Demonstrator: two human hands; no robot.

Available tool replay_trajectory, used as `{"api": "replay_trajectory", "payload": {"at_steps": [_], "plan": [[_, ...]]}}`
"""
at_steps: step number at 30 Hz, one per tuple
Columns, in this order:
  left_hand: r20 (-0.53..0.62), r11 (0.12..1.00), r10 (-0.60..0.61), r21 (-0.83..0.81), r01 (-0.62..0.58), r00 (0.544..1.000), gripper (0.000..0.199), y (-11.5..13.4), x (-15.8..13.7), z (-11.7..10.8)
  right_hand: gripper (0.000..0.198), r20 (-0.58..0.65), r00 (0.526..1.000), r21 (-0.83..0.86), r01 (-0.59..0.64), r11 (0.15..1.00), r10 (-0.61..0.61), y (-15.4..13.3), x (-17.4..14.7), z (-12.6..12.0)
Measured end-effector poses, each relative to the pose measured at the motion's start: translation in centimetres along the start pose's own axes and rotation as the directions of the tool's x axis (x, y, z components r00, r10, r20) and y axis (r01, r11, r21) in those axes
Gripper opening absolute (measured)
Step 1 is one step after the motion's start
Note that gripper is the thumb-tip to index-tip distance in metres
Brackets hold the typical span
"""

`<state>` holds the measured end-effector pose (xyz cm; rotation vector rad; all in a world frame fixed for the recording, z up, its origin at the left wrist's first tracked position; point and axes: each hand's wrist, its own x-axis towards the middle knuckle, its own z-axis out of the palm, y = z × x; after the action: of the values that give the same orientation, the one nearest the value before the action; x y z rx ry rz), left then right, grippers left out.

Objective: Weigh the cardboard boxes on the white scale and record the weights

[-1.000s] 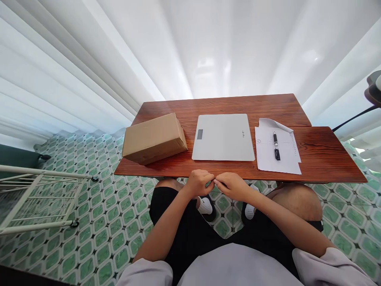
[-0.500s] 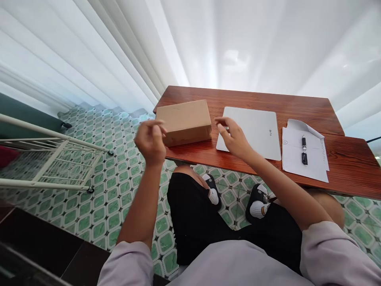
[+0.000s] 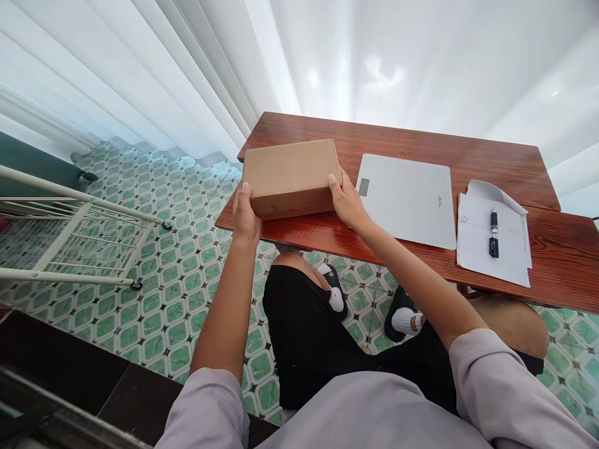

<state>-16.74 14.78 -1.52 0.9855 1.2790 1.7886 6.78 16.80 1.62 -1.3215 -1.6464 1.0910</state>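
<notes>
Box (image 3: 291,169) btwn L hand (image 3: 245,215), R hand (image 3: 348,201)

1 cdbd box (image 3: 290,165), 1 scale (image 3: 407,199), 1 pen (image 3: 494,233), 2+ ppr shts (image 3: 476,246).

Brown box (image 3: 290,167), green-and-white patterned floor (image 3: 187,265)

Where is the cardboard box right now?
In the head view, the cardboard box is at the left end of the wooden table, between the left hand and right hand, left of the white scale.
</notes>
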Motion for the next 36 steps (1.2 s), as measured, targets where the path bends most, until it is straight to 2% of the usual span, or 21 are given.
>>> {"api": "replay_trajectory", "payload": {"at_steps": [2,7,11,15,20,23,25,31,34,36], "plan": [[-0.033,0.999,-0.004,-0.042,0.002,0.999,0.052,-0.1,-0.1,0.4,0.061,-0.01,1.0,0.003,0.0,1.0,0.0,-0.1,-0.1,0.0],[-0.088,1.0,-0.016,-0.013,0.015,0.996,0.054,-0.1,0.2,0.7,0.057,-0.041,0.999,0.037,-0.003,0.999,0.005,-0.2,0.0,0.3],[-0.043,1.0,0.002,-0.03,-0.003,0.999,0.055,1.4,0.2,1.1,0.057,-0.057,0.998,0.058,-0.004,0.998,0.007,-1.2,-0.3,-0.1],[0.023,0.997,0.076,-0.011,-0.076,0.997,0.055,4.1,-0.1,2.7,0.054,-0.099,0.993,0.01,0.062,0.998,-0.061,-2.8,-1.1,-2.6],[0.185,0.989,0.147,-0.01,-0.148,0.972,0.048,6.8,-0.8,7.3,0.052,-0.213,0.951,-0.136,0.197,0.971,-0.223,-3.2,-2.6,-8.0],[0.246,0.989,0.148,-0.055,-0.139,0.958,0.047,7.1,-1.5,11.0,0.061,-0.277,0.901,-0.255,0.265,0.93,-0.333,-2.4,-3.9,-11.4],[0.283,0.989,0.141,-0.075,-0.125,0.949,0.047,6.9,-2.1,13.5,0.063,-0.32,0.881,-0.3,0.256,0.919,-0.35,-1.8,-4.9,-13.6],[0.404,0.997,0.003,-0.072,0.028,0.915,0.049,4.5,-4.7,19.4,0.053,-0.495,0.845,-0.234,0.094,0.968,-0.202,0.8,-7.9,-18.4],[0.444,0.995,-0.077,-0.029,0.1,0.893,0.048,2.6,-6.1,21.0,0.055,-0.526,0.837,-0.24,0.023,0.971,-0.15,2.6,-9.2,-19.8],[0.47,0.994,-0.089,-0.017,0.11,0.878,0.046,1.5,-6.9,21.6,0.054,-0.546,0.833,-0.214,-0.029,0.976,-0.095,3.6,-9.9,-20.4]]}}
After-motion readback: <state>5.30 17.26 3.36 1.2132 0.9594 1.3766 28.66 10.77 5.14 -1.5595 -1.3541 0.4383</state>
